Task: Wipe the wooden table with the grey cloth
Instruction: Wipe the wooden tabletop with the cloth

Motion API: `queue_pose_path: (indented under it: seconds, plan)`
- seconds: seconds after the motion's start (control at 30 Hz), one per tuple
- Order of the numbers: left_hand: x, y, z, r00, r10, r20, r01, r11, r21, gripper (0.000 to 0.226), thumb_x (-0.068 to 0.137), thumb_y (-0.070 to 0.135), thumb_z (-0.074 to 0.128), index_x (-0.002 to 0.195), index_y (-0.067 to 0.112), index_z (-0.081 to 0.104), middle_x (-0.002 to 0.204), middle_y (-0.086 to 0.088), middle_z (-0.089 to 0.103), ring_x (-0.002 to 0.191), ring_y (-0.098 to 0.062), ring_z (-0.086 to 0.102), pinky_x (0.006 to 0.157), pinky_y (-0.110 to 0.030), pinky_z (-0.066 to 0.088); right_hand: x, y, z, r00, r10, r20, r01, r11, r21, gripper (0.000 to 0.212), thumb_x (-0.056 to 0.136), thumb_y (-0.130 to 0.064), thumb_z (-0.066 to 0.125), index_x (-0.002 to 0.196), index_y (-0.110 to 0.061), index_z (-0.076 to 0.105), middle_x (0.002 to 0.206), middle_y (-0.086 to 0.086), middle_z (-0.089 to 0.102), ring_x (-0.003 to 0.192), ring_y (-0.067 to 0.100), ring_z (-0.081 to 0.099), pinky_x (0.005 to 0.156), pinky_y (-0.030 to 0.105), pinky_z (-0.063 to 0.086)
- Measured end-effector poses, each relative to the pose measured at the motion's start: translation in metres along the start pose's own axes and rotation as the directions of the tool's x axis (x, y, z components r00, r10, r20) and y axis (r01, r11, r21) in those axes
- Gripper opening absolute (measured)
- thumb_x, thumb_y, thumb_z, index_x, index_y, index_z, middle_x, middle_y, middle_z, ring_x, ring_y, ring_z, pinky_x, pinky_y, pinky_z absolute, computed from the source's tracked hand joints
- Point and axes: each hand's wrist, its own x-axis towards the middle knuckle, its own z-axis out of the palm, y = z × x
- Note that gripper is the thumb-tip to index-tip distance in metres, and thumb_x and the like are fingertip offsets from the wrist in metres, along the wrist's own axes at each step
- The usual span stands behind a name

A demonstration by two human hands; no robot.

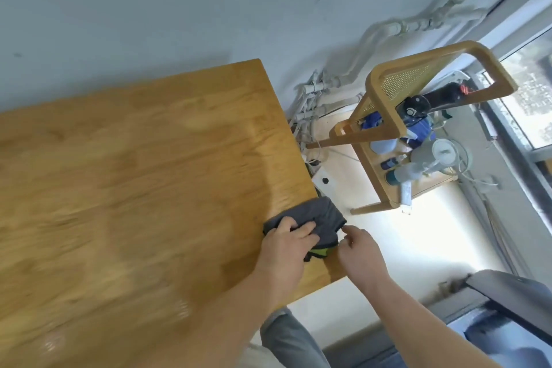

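A folded grey cloth [321, 215] with a green-yellow edge lies at the right edge of the wooden table [134, 188], partly hanging over it. My left hand [286, 245] lies on top of the cloth with its fingers spread over the fabric, pressing it to the table. My right hand [360, 248] is just off the table's edge, with thumb and fingers curled at the cloth's near right corner; the pinch itself is hard to make out. The whole view is tilted and the tabletop is motion-blurred.
A wooden chair [418, 92] with a cane back stands right of the table, its seat loaded with bottles [418, 158] and containers. Pipes and cables [310, 98] run along the wall. A window [531, 92] is at the far right, and a grey chair [513, 299] sits at lower right.
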Motion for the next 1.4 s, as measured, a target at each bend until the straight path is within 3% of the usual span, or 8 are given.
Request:
queue_pose_path:
  seconds: [0.2, 0.3, 0.5, 0.6, 0.73, 0.87, 1.0, 1.4]
  plan:
    - [-0.043, 0.042, 0.028, 0.986, -0.136, 0.097, 0.16, 0.936, -0.313, 0.043, 0.089, 0.011, 0.055, 0.121, 0.036, 0.069, 0.119, 0.011, 0.069, 0.109, -0.022, 0.056, 0.083, -0.036, 0.053, -0.002, 0.037, -0.013, 0.994, 0.072, 0.078, -0.078, 0.994, 0.08, 0.018, 0.088, -0.007, 0.05, 0.081, -0.001, 0.065, 0.079, 0.014, 0.068, 0.075, 0.029, 0.06, 0.066, 0.036, 0.05]
    - [-0.046, 0.06, -0.005, 0.906, -0.299, 0.3, 0.423, 0.592, -0.686, 0.028, 0.093, 0.013, 0.057, 0.108, 0.029, 0.073, 0.098, 0.001, 0.072, 0.089, -0.017, 0.064, 0.088, -0.043, 0.056, 0.0, 0.047, -0.022, 0.994, 0.073, 0.077, -0.091, 0.961, 0.261, 0.021, 0.095, -0.015, 0.048, 0.086, -0.009, 0.066, 0.081, 0.013, 0.068, 0.076, 0.032, 0.062, 0.069, 0.044, 0.054]
    - [-0.061, 0.054, -0.067, 0.826, -0.429, 0.366, 0.384, -0.048, -0.922, 0.027, 0.097, 0.011, 0.065, 0.114, 0.032, 0.071, 0.1, 0.005, 0.08, 0.1, -0.018, 0.072, 0.087, -0.031, 0.056, 0.004, 0.031, -0.049, 0.995, 0.016, 0.102, -0.06, 0.889, 0.453, 0.021, 0.102, -0.017, 0.046, 0.104, -0.012, 0.067, 0.09, 0.013, 0.066, 0.078, 0.032, 0.064, 0.069, 0.041, 0.055]
    - [-0.065, 0.026, -0.072, 0.724, -0.645, 0.245, 0.452, 0.174, -0.875, 0.025, 0.098, 0.015, 0.062, 0.116, 0.031, 0.07, 0.093, 0.007, 0.077, 0.088, -0.014, 0.07, 0.074, -0.028, 0.054, 0.006, 0.021, -0.05, 0.993, -0.025, 0.116, -0.019, 0.93, 0.367, 0.021, 0.098, -0.014, 0.048, 0.113, -0.015, 0.063, 0.091, 0.012, 0.067, 0.076, 0.029, 0.067, 0.069, 0.041, 0.057]
    - [-0.07, -0.011, -0.056, 0.615, -0.758, -0.219, 0.62, 0.636, -0.459, 0.047, 0.098, 0.021, 0.052, 0.145, 0.022, 0.048, 0.144, 0.002, 0.051, 0.127, -0.02, 0.051, 0.101, -0.036, 0.049, 0.01, 0.004, -0.042, 0.98, -0.071, 0.187, 0.03, 0.976, 0.214, 0.032, 0.093, -0.012, 0.053, 0.124, -0.018, 0.06, 0.098, 0.007, 0.07, 0.088, 0.029, 0.07, 0.083, 0.045, 0.059]
    - [-0.074, -0.006, -0.023, 0.917, -0.323, -0.233, 0.324, 0.945, -0.033, 0.048, 0.101, 0.043, 0.045, 0.148, 0.037, 0.044, 0.163, 0.005, 0.029, 0.148, -0.025, 0.026, 0.119, -0.049, 0.031, 0.019, -0.021, -0.032, 0.959, -0.148, 0.242, 0.139, 0.989, 0.053, 0.039, 0.093, -0.025, 0.062, 0.131, -0.019, 0.058, 0.111, 0.0, 0.069, 0.1, 0.023, 0.067, 0.093, 0.045, 0.057]
    - [-0.067, -0.014, 0.0, 0.975, -0.127, 0.183, 0.082, 0.97, 0.231, 0.055, 0.102, 0.052, 0.03, 0.156, 0.046, 0.018, 0.17, 0.01, -0.007, 0.154, -0.028, -0.022, 0.123, -0.058, -0.007, 0.026, -0.056, -0.032, 0.943, -0.252, 0.219, 0.256, 0.967, 0.007, 0.047, 0.095, -0.018, 0.063, 0.14, -0.012, 0.051, 0.111, 0.003, 0.063, 0.095, 0.016, 0.057, 0.075, 0.028, 0.047]
    - [0.005, -0.028, -0.039, 0.905, -0.417, -0.08, 0.425, 0.887, 0.179, 0.06, 0.105, 0.038, 0.035, 0.159, 0.04, 0.008, 0.171, 0.006, -0.007, 0.154, -0.035, -0.019, 0.122, -0.063, 0.003, 0.051, -0.081, -0.021, 0.95, -0.19, 0.247, 0.225, 0.966, -0.124, 0.045, 0.094, -0.021, 0.059, 0.139, -0.02, 0.058, 0.124, 0.003, 0.067, 0.108, 0.023, 0.063, 0.09, 0.033, 0.053]
